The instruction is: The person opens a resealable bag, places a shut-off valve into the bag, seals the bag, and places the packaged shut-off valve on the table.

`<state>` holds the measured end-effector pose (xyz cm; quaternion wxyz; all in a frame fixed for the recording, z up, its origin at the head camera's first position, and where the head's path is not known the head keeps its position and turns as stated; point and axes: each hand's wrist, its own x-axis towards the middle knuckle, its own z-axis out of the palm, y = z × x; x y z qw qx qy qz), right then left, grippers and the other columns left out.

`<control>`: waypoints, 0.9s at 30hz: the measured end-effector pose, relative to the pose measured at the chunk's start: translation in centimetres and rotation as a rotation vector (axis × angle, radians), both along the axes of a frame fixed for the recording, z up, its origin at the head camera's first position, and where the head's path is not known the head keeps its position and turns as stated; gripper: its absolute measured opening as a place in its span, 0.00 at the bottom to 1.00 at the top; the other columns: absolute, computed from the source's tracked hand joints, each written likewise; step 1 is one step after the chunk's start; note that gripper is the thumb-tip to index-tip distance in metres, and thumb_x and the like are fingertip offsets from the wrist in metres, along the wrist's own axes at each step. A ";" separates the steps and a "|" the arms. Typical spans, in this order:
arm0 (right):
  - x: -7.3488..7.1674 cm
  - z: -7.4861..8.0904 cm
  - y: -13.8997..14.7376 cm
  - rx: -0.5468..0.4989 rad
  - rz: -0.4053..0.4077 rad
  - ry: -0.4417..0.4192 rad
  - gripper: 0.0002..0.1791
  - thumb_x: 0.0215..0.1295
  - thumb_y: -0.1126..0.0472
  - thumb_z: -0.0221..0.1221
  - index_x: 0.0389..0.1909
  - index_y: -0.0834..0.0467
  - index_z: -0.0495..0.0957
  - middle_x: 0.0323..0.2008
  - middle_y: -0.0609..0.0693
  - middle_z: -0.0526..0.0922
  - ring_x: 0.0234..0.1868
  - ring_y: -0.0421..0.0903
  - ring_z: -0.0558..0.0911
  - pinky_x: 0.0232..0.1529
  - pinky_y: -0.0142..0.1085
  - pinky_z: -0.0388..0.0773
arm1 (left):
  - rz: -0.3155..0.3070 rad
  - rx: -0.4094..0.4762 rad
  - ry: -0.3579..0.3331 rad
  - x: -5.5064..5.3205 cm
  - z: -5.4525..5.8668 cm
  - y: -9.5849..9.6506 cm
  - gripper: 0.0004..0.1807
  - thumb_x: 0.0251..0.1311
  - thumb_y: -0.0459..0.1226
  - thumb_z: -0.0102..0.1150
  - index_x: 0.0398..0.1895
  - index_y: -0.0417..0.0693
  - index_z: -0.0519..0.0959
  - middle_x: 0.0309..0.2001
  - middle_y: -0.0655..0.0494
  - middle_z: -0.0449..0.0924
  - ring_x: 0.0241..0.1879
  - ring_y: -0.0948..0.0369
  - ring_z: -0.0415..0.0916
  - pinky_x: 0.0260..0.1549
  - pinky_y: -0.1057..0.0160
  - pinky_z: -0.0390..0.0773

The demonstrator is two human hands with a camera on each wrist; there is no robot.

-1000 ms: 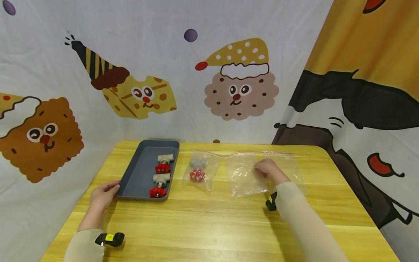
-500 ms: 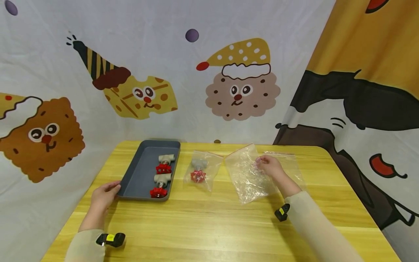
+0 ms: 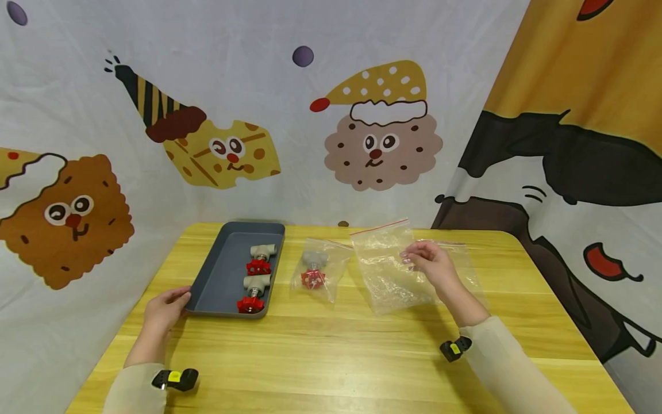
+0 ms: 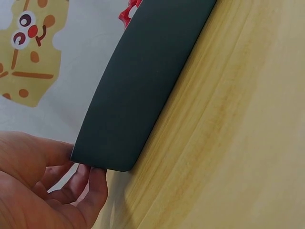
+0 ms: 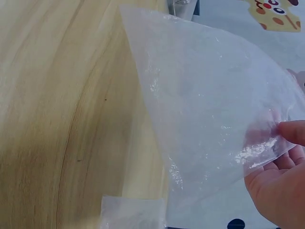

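Note:
My right hand point(image 3: 431, 265) pinches a clear zip bag point(image 3: 383, 267) with a red seal line by its right edge. In the right wrist view the bag point(image 5: 205, 95) spreads out flat from between thumb and fingers, nothing inside it. My left hand point(image 3: 164, 307) grips the near left corner of a grey tray point(image 3: 214, 276). The left wrist view shows the thumb at the rim of the tray point(image 4: 128, 95) and fingers at its end wall. Along the tray's right side lie two pipe valves with red handwheels, a far valve point(image 3: 260, 260) and a near valve point(image 3: 253, 293).
Another clear bag point(image 3: 338, 261) holding a red-wheeled valve point(image 3: 313, 273) lies between the tray and my right hand. A further flat bag point(image 3: 462, 259) lies right of the hand, partly hidden by it. A printed cloth point(image 3: 310, 144) hangs behind the wooden table point(image 3: 320, 356).
My right hand has taken hold of the middle bag at its right side and lifted that side off the table, turning the bag slightly. My left hand and the tray stay in place.

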<state>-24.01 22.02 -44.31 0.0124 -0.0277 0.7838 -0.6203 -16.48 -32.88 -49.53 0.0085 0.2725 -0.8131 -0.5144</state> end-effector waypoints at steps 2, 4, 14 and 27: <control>0.3 0.1 0.2 0.001 0.002 0.030 0.13 0.68 0.64 0.54 0.49 0.67 0.71 0.36 0.39 0.82 0.37 0.36 0.81 0.38 0.31 0.80 | -0.016 -0.004 0.002 0.0 0.1 0.1 0.24 0.69 0.40 0.48 0.63 0.34 0.69 0.61 0.37 0.67 0.48 0.54 0.72 0.33 0.72 0.77; 0.6 0.1 0.4 0.005 0.010 0.060 0.13 0.68 0.63 0.54 0.49 0.67 0.71 0.36 0.40 0.82 0.37 0.36 0.81 0.38 0.30 0.80 | -0.019 -0.007 -0.001 0.0 0.1 0.1 0.23 0.69 0.40 0.48 0.63 0.35 0.69 0.61 0.37 0.67 0.44 0.58 0.74 0.32 0.74 0.77; 1.5 0.8 0.6 -0.041 0.071 0.176 0.13 0.67 0.64 0.56 0.45 0.70 0.71 0.36 0.39 0.84 0.37 0.36 0.82 0.37 0.29 0.80 | -0.016 -0.193 0.034 0.3 0.7 1.1 0.23 0.67 0.39 0.50 0.61 0.35 0.70 0.54 0.35 0.73 0.39 0.58 0.76 0.29 0.72 0.73; 2.1 2.0 0.1 -0.062 0.123 0.244 0.12 0.67 0.65 0.55 0.44 0.72 0.72 0.38 0.42 0.84 0.38 0.37 0.82 0.38 0.28 0.79 | -0.080 -0.237 0.409 -0.3 5.3 6.9 0.28 0.63 0.31 0.53 0.66 0.37 0.60 0.57 0.37 0.64 0.55 0.44 0.66 0.48 0.50 0.69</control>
